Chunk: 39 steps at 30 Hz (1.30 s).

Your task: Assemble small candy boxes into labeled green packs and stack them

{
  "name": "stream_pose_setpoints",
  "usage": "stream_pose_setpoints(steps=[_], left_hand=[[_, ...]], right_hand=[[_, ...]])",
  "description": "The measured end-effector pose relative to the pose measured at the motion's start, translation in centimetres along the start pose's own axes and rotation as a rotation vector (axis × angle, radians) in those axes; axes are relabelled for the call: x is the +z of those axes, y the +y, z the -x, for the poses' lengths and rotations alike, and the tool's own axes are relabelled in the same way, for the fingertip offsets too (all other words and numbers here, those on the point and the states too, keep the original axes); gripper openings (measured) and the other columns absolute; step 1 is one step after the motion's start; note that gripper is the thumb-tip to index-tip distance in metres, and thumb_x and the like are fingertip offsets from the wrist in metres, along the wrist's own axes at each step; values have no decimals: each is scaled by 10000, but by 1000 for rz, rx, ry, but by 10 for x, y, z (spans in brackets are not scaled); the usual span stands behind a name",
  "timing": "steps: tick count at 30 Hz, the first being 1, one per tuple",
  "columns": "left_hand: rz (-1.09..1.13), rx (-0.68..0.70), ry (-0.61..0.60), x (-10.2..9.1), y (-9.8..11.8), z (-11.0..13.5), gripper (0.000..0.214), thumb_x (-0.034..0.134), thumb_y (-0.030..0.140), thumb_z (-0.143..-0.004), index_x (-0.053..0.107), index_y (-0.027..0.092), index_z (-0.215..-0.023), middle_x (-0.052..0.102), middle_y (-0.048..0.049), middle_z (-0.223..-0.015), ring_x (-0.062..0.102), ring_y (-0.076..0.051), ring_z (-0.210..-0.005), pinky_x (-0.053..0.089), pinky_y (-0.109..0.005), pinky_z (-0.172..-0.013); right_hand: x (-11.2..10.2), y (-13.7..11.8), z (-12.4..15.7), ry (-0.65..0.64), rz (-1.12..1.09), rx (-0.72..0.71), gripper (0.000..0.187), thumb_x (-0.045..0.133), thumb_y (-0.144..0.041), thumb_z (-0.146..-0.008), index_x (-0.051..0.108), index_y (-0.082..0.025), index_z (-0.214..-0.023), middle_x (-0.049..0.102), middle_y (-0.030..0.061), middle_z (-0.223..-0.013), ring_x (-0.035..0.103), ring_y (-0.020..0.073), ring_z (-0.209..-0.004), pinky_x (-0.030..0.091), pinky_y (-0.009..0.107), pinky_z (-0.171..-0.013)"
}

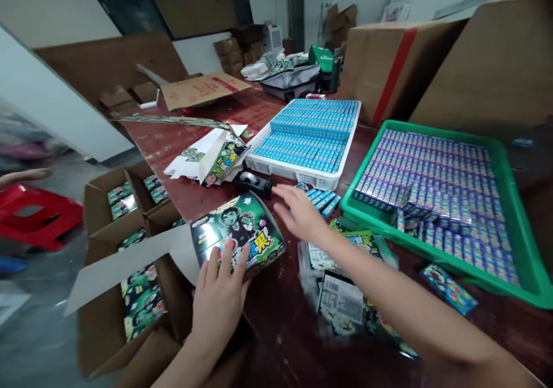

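My left hand rests on the near side of a green printed display box at the table's front edge, fingers spread flat against it. My right hand reaches forward over the table with fingers stretched out and apart, holding nothing. It hovers just short of a few loose small blue packs and a black tape dispenser. Flat printed sheets in clear sleeves lie under my right forearm.
A white tray of blue packs sits mid-table; a green tray of purple-blue packs at right. Unfolded printed boxes lie at left. Open cartons with green boxes stand on the floor. Big cardboard cartons stand behind. A red stool is far left.
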<state>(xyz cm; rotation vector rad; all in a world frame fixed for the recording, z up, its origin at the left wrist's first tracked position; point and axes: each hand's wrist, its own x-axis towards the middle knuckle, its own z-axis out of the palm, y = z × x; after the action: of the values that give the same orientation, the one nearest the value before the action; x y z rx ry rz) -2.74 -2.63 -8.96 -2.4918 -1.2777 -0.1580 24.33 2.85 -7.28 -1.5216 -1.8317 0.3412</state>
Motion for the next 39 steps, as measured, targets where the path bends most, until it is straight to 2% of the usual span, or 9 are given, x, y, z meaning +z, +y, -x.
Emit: stream_pose_setpoints(steps=[2,5,9,13,17,21,28,33,39], left_hand=[[-24,-18,-23,-5,-1,-2,577,626,232,-938,515,263,-1503,462,-129,-1584,445,-420,-1427,450,-543,-1088],[-71,-53,-13,-2,-8,3,567,627,214,-934,532,284,-1489,466,-110,-1584,450,-403,-1429,463,-521,-1084],[-111,-205,52,9,-13,9,688,588,210,-951,353,300,-1592,443,-152,-1590,442,-448,-1424,486,-593,-1017],[-62,-272,59,12,-7,6,835,575,187,-950,131,337,-1640,403,-167,-1607,426,-484,-1425,471,-652,-988],[-29,-305,55,11,-4,3,829,562,187,-956,122,365,-1636,375,-147,-1624,414,-481,-1435,451,-667,-1003],[-18,-314,40,10,-4,3,817,559,193,-962,130,360,-1637,408,-144,-1609,417,-474,-1437,446,-657,-1010],[-17,-332,-3,6,-1,1,718,556,202,-967,275,316,-1618,416,-159,-1605,396,-478,-1449,425,-656,-1041],[-18,-332,4,4,0,0,700,563,207,-963,307,319,-1605,436,-160,-1593,398,-472,-1450,435,-658,-1033],[-17,-364,-33,3,3,-1,558,542,205,-971,479,261,-1523,440,-164,-1591,398,-472,-1449,412,-643,-1065]], right_hand=[[4,12,-46,5,-14,99,410,476,-245,-1032,526,-183,-1434,546,139,-1481,462,242,-1407,358,463,-1199],[22,25,-105,-57,-42,213,372,592,-298,-999,580,-171,-1348,600,132,-1380,591,274,-1248,489,515,-1059],[53,32,-137,-165,-80,344,386,647,-376,-972,599,-180,-1301,620,103,-1317,649,249,-1115,568,473,-927],[71,42,-136,-248,-188,499,379,646,-371,-972,601,-178,-1296,619,105,-1316,646,249,-1118,566,472,-930],[77,49,-141,-339,-427,666,356,638,-389,-978,619,-168,-1256,654,94,-1239,672,223,-1038,587,434,-873],[77,47,-143,-306,-635,737,368,640,-372,-978,605,-174,-1286,636,99,-1280,662,234,-1074,581,449,-897],[66,33,-114,-202,-860,695,376,635,-390,-978,608,-172,-1283,634,101,-1290,656,242,-1098,569,464,-919],[69,25,-100,-186,-870,794,367,640,-370,-977,606,-175,-1287,632,101,-1292,657,239,-1090,576,456,-909],[82,24,-86,-105,-781,809,373,641,-370,-976,602,-174,-1292,632,101,-1291,659,239,-1087,578,455,-905]])
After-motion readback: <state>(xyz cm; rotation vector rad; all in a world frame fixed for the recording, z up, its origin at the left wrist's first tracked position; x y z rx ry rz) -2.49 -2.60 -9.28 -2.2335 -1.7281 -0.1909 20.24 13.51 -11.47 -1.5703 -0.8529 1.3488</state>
